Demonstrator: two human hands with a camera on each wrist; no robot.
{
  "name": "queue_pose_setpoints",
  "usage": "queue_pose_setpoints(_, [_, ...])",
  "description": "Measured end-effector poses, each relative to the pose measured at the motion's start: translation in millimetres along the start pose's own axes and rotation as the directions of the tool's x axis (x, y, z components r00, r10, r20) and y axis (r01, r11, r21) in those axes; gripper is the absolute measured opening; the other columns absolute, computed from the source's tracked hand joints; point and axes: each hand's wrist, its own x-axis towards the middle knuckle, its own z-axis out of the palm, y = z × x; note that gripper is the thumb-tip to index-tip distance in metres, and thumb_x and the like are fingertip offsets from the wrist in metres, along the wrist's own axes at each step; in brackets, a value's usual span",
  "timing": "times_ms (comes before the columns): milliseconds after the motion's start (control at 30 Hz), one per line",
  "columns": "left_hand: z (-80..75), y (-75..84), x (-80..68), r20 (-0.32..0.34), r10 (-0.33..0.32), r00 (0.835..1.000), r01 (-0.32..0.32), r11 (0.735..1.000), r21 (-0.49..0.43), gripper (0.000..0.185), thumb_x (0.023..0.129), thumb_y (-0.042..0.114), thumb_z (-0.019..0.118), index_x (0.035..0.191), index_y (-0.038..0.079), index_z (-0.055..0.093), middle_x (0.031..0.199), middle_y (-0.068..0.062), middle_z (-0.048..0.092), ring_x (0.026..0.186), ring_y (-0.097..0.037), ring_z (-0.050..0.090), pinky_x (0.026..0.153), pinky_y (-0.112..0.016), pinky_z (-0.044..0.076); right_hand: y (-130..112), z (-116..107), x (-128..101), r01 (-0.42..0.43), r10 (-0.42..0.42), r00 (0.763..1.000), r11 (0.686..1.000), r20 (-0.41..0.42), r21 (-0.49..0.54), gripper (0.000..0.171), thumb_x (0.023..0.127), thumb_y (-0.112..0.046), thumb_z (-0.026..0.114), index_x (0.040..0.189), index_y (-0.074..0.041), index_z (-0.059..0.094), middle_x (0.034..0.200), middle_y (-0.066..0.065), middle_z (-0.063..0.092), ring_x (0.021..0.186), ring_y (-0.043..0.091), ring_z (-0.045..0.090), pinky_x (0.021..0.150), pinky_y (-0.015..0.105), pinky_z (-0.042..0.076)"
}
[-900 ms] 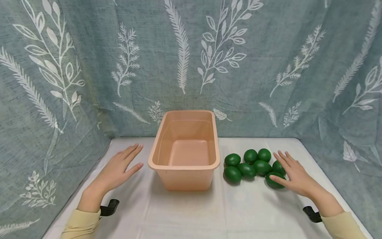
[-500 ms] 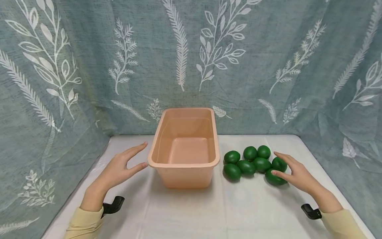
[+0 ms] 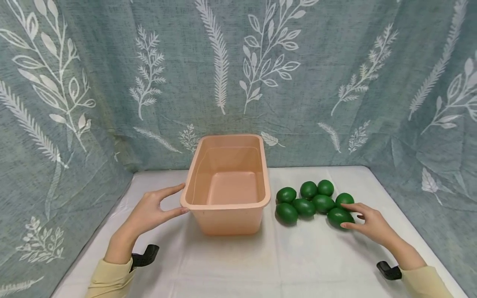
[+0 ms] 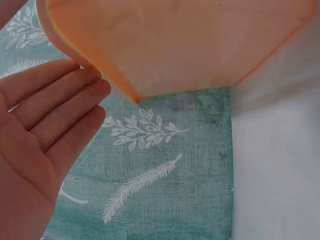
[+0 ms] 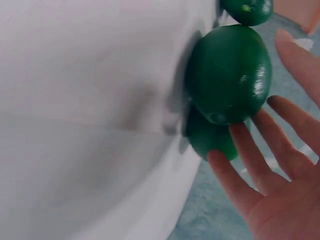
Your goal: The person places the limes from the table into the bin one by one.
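Glossy dark-green egg-shaped fruit (image 3: 338,216); smooth skin

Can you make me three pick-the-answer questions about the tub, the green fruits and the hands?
1. Where do the green fruits lie?
A. inside the tub
B. on the table, right of the tub
C. left of the tub

2. How many green fruits are there?
A. three
B. seven
C. twelve

3. What is in the tub?
A. nothing
B. water
C. green fruits

Answers:
1. B: the head view shows them clustered on the white table beside the tub's right wall.
2. B: seven can be counted in the cluster, the nearest one at the fingertips of the right hand.
3. A: its peach floor is bare, while the left hand touches its left corner.
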Motion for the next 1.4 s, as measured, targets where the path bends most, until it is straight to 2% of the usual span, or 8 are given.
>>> queue_pose_setpoints(167, [0.0, 0.2, -0.1, -0.003, -0.014, 1.000, 0.014, 1.000, -0.003, 0.066, 0.079, 0.046, 0.074, 0.136, 0.018, 0.055, 0.134, -0.005, 0.057, 0.123, -0.031, 0.054, 0.095, -0.054, 0.047, 5, 4, -1, -0.042, 0.042, 0.999, 0.999, 0.019, -0.010, 0.060, 0.078, -0.035, 0.078, 0.125, -0.004, 0.060, 0.116, 0.019, 0.061, 0.105, 0.040, 0.059, 0.080, 0.052, 0.055])
queue_pose_setpoints(433, [-0.3, -0.9, -1.9, 0.007, -0.029, 1.000, 0.029, 0.999, -0.036, 0.065, 0.080, 0.046, 0.073, 0.137, 0.020, 0.054, 0.136, -0.003, 0.056, 0.126, -0.030, 0.052, 0.098, -0.054, 0.045, 7, 9, 3, -0.045, 0.045, 0.999, 0.999, 0.007, -0.008, 0.060, 0.073, -0.031, 0.082, 0.122, -0.003, 0.061, 0.112, 0.018, 0.060, 0.099, 0.036, 0.061, 0.078, 0.042, 0.057])
queue_pose_setpoints(767, [0.1, -2.2, -2.4, 0.005, -0.030, 1.000, 0.030, 0.998, -0.054, 0.065, 0.080, 0.047, 0.073, 0.137, 0.021, 0.054, 0.135, -0.002, 0.056, 0.126, -0.030, 0.051, 0.098, -0.054, 0.045, 5, 12, 5, -0.047, 0.047, 0.999, 0.999, -0.004, -0.009, 0.058, 0.073, -0.030, 0.082, 0.121, -0.003, 0.063, 0.111, 0.017, 0.061, 0.098, 0.035, 0.062, 0.075, 0.040, 0.059])
queue_pose_setpoints(1133, [0.4, -2.4, -2.4, 0.004, -0.031, 1.000, 0.032, 0.998, -0.056, 0.066, 0.080, 0.047, 0.073, 0.137, 0.020, 0.054, 0.136, -0.002, 0.056, 0.127, -0.030, 0.051, 0.099, -0.054, 0.044, -27, -7, 20, 0.020, -0.020, 0.999, 1.000, -0.032, 0.001, 0.058, 0.075, -0.034, 0.081, 0.122, -0.005, 0.063, 0.109, 0.013, 0.062, 0.095, 0.032, 0.063, 0.073, 0.038, 0.059])
queue_pose_setpoints(1400, [0.4, -1.1, -2.3, 0.008, -0.035, 0.999, 0.035, 0.997, -0.063, 0.066, 0.080, 0.047, 0.073, 0.136, 0.020, 0.054, 0.135, -0.002, 0.056, 0.127, -0.029, 0.050, 0.100, -0.053, 0.044, -50, -18, 36, 0.058, -0.058, 0.998, 0.998, -0.018, 0.029, 0.056, 0.076, -0.034, 0.080, 0.123, -0.009, 0.063, 0.113, 0.009, 0.062, 0.100, 0.032, 0.064, 0.073, 0.030, 0.059])
